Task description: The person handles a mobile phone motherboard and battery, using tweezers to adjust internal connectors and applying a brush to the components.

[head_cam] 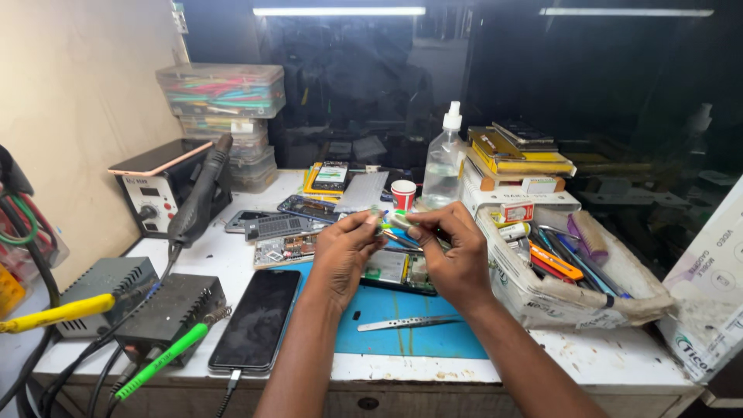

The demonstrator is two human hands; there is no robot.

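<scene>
My left hand (340,251) and my right hand (453,251) meet above a blue work mat (402,325). Together they pinch a small green and white tube (393,220), the left fingers at its tip, the right fingers on its body. Under the hands lies an opened phone (396,271) with its circuit board showing. Metal tweezers (406,323) lie on the mat just in front of the hands. A black phone (258,317) with a cable plugged in lies to the left of the mat.
A soldering station (159,193) with its handle, two power boxes (139,302), and yellow and green tools sit at left. A clear pump bottle (443,166), a small cup (402,193), stacked boxes, and a white tray of several tools (569,267) stand behind and right.
</scene>
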